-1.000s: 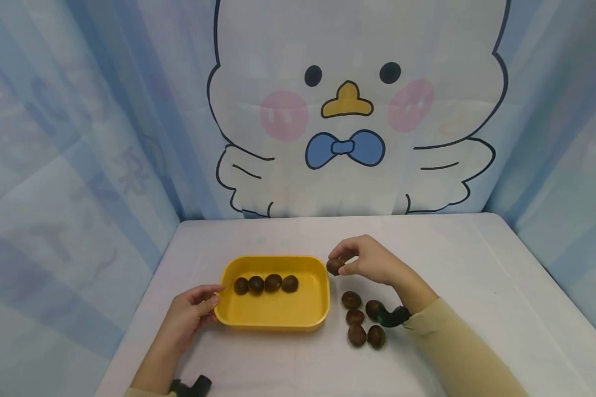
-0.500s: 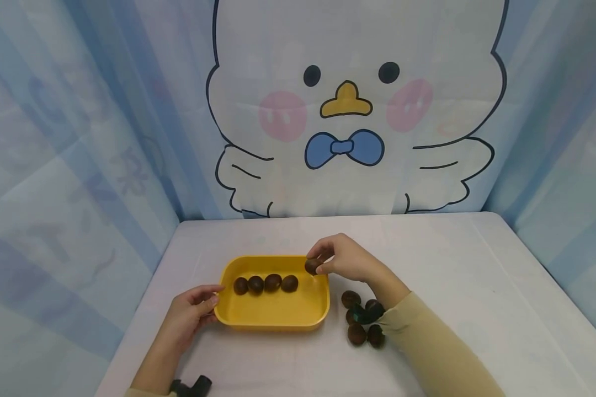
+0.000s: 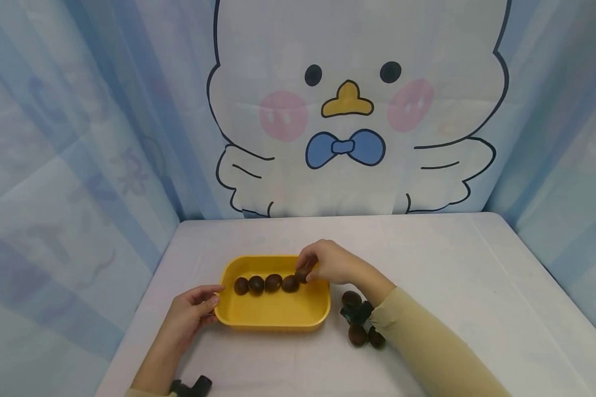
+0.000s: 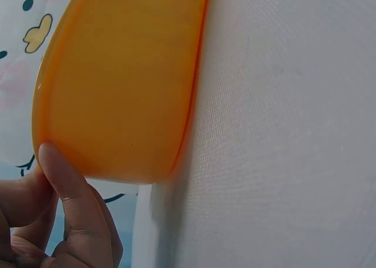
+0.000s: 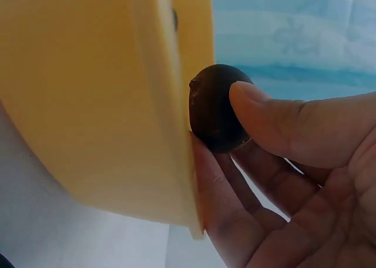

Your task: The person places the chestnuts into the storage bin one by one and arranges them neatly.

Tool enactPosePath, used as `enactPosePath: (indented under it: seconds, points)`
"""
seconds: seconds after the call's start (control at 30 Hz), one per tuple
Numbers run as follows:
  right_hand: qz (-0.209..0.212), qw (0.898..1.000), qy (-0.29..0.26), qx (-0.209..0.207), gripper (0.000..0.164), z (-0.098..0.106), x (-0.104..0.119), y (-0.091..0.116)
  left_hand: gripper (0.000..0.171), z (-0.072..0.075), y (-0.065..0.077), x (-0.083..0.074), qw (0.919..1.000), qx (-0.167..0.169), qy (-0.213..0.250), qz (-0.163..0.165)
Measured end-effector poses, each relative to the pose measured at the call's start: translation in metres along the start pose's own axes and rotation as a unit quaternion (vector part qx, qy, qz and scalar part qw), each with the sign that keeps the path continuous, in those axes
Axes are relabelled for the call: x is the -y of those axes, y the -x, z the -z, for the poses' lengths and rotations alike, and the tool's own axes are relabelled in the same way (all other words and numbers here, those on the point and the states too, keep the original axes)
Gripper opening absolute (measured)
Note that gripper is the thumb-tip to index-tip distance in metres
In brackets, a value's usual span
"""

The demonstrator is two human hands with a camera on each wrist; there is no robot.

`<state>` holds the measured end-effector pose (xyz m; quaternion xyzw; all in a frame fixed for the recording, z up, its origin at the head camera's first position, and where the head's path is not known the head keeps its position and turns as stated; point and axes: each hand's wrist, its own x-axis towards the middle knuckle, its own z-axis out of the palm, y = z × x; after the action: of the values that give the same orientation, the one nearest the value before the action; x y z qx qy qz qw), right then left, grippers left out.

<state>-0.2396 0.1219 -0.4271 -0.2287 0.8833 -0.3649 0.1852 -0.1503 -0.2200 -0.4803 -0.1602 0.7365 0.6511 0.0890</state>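
Note:
My left hand (image 3: 192,310) pinches the left rim of a yellow tray (image 3: 273,317); the left wrist view has thumb and fingertips on the tray's rim (image 4: 42,103). Inside the tray, several dark brown chestnuts (image 3: 273,283) lie in a row. My right hand (image 3: 330,262) reaches over the far right part of the tray. Between its thumb and fingers it holds another chestnut (image 5: 216,112), smooth and dark with a small nub. In the head view this held chestnut (image 3: 302,274) is low, at the right end of the row; whether it touches the tray floor I cannot tell.
Right of the tray, several loose chestnuts (image 3: 357,334) lie on the white table (image 3: 457,264), partly hidden by the black wrist camera (image 3: 356,312). Another black wrist camera (image 3: 192,387) is on the left wrist. A printed curtain (image 3: 347,182) hangs behind the table.
My right hand has moved left from beside the tray to over it, then lowered the held chestnut toward the row's right end. The left hand has stayed on the rim.

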Motion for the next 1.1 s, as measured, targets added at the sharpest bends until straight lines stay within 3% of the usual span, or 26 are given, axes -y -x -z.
enactPosePath:
  seconds: [0.53,0.9,1.1]
  points:
    - [0.033,0.994,0.105,0.03,0.032,-0.013,0.005,-0.008,0.032,0.001,-0.004,0.003,1.0,-0.003,-0.006,0.006]
    - [0.08,0.969,0.234,0.012,0.027,-0.025,0.004,-0.01,0.033,0.0,-0.001,0.0,0.9999,-0.008,-0.013,0.005]
    - [0.083,0.96,0.266,0.008,0.029,-0.031,0.001,-0.013,0.034,-0.001,-0.001,-0.001,0.9999,-0.006,-0.01,0.003]
